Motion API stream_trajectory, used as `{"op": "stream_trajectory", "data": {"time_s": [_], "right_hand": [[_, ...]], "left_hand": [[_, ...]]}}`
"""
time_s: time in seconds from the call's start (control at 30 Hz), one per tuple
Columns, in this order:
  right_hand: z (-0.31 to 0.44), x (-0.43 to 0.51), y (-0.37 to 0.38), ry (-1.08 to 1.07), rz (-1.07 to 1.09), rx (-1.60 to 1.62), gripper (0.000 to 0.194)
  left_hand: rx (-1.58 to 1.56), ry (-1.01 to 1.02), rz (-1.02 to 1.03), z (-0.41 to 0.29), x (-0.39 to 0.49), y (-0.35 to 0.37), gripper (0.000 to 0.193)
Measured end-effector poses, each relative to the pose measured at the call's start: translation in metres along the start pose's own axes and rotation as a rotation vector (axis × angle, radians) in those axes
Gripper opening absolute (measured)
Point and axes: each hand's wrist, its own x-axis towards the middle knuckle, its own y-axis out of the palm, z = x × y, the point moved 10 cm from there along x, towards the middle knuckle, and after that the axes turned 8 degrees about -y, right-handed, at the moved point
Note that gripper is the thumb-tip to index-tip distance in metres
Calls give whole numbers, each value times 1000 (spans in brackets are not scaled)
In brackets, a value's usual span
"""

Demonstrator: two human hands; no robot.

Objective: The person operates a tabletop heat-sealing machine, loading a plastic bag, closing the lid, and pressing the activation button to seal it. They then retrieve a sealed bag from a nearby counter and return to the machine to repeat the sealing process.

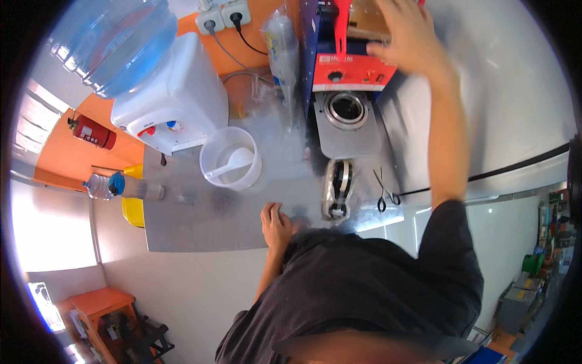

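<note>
A cup sealing machine with a red control panel and a dark blue body stands before me at the upper right. My right hand reaches over its top with thumb and fingers spread. A brownish part lies beside that hand, which is partly cut off by the picture's edge; I see no object held. Left of it rises a red lever. Below the panel, a metal ring sits in a flat grey plate. My left hand rests near the steel table's front edge, fingers loosely curled, holding nothing visible.
A translucent tub holds a white scoop. Behind it stands a water dispenser. Scissors and a plastic-wrapped black item lie below the machine. Bagged cups stand left of it, a bottle at the table's left.
</note>
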Motion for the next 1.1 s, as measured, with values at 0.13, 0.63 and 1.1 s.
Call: {"op": "stream_trajectory", "data": {"time_s": [0.13,0.63,1.1], "right_hand": [[8,-22,28,70,-165,-174,78],[-14,19,10,-142,-88,122,77],[-30,28,0,67,425,451,83]], "left_hand": [[43,-1,11,0,0,2,27],[84,27,9,-1,-1,6,28],[92,22,28,-5,0,6,27]]}}
